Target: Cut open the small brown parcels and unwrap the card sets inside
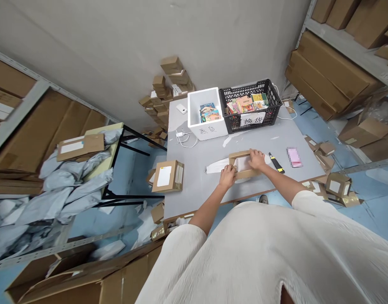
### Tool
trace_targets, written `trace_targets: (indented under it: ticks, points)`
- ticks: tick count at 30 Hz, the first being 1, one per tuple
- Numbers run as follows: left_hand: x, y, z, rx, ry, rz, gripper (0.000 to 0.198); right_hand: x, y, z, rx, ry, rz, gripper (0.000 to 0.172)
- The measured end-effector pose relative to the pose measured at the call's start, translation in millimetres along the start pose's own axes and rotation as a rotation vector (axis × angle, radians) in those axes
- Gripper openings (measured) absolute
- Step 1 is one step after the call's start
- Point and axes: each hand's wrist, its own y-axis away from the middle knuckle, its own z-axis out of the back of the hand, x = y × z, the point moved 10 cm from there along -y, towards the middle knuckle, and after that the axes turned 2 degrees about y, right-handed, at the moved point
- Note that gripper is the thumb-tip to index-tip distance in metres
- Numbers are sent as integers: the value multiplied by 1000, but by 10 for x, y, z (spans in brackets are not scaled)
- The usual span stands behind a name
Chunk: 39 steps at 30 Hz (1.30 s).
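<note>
A small open cardboard box (pixel 247 174) lies on the table in front of me. White wrapping material (pixel 217 166) sticks out past its left end, and some pale material shows inside. My left hand (pixel 228 175) is curled over the left end of the box, with fingertips at the white material. At the right end, my right hand (pixel 257 159) grips the cardboard edge; part of its grip is hidden. To the right of that hand lies a black and yellow box cutter (pixel 276 163). A pink blurred item (pixel 294 157) is farther right.
A white foam box (pixel 203 131) and a black crate (pixel 271 120), both holding books, stand at the table's back. A taped carton (pixel 167 176) sits at the left edge. Grey mailer bags (pixel 57 192) fill the left side. Boxes (pixel 337 185) lie on the floor.
</note>
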Motion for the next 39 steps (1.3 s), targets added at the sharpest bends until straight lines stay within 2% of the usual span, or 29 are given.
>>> trace_targets:
  ticks: [3,5,7,10,13,17,20,25,28,32,35,39]
  points:
    - [15,-67,11,10,-7,-6,38,-194,-19,145,22,-118,7,81]
    - [27,-105,24,5,8,-10,35,-349,15,320,-42,-177,49,81]
    - [46,-134,21,14,10,-10,33,-517,88,480,-123,-155,69,81]
    - [76,-164,-9,52,-29,-1,32,-690,202,551,-154,-46,49,78]
    - [95,-185,-2,54,-22,6,35,-664,251,465,-106,-3,71,70]
    - [97,-204,14,46,-6,3,38,-446,210,314,-41,-62,178,67]
    - [90,-219,-33,96,-78,3,38,-383,137,188,27,-48,192,72]
    - [43,-328,-122,182,-146,-5,32,-452,14,16,137,-52,132,85]
    - [21,-444,-157,224,-148,18,33,-461,-34,-36,163,-46,120,89]
    - [-11,-539,-222,326,-264,51,27,-436,-57,-44,155,-26,120,91]
    - [-70,-537,-183,343,-308,59,31,-421,-42,-38,177,-15,112,89]
    - [-100,-408,22,304,-320,83,54,-408,-10,-8,230,-10,97,89]
